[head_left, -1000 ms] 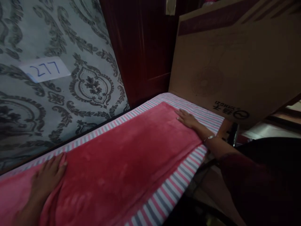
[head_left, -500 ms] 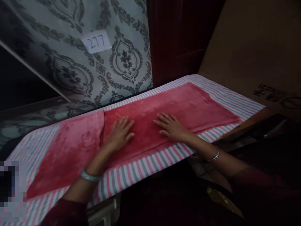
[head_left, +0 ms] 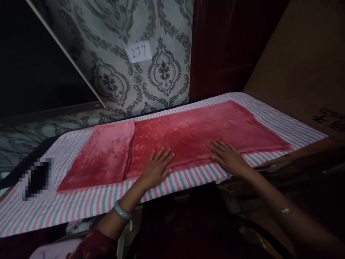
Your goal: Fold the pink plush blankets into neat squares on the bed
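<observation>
A red plush cloth (head_left: 185, 133) lies flat and folded on a striped cover (head_left: 88, 207). Its left part is folded over, with the fold's edge running front to back. My left hand (head_left: 157, 167) rests palm down at the near edge of the cloth, right of that edge, fingers spread. Farther right, my right hand (head_left: 228, 156) also lies flat on the near edge with its fingers apart. Neither hand grips anything.
Behind stands a patterned wall (head_left: 164, 68) with a paper marked 277 (head_left: 139, 51). A dark red panel (head_left: 223, 50) and a large cardboard sheet (head_left: 299, 68) rise at the back right. A pixelated patch (head_left: 37, 180) covers something at the left.
Both hands have slid over the red cloth toward its near edge. The camera view has shifted, so the cloth and wall appear farther right.
</observation>
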{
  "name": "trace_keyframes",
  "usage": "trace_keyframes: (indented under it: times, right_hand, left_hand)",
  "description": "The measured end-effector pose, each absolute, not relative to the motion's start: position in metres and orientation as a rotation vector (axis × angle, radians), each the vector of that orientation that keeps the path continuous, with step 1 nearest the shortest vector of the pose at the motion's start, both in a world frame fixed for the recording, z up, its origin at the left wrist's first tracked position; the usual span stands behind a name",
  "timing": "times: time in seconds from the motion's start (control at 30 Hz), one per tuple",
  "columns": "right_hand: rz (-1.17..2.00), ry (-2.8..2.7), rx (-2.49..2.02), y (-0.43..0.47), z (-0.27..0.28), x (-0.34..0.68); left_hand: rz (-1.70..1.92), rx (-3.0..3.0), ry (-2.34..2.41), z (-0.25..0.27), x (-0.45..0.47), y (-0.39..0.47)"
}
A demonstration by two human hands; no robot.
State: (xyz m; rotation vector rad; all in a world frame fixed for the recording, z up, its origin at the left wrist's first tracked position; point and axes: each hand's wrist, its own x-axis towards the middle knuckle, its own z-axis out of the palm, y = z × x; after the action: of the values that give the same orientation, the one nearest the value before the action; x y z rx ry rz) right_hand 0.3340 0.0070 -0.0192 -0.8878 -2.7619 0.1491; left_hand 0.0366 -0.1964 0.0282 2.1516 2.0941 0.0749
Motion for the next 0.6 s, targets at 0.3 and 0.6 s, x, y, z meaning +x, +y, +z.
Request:
trace_keyframes:
  times: [0.3,0.6]
  right_hand:
    - [0.252,-2.747,-0.543,-0.025,-0.011,0.234]
    - [0.202,-2.694,-0.407,-0.009,-0.075,0.226]
  left_hand:
    - [0.424,2.131,1.834,0.029,0.092,-0.219]
    - [0.686,1.493,2.774,0.069,-0.026,-0.285]
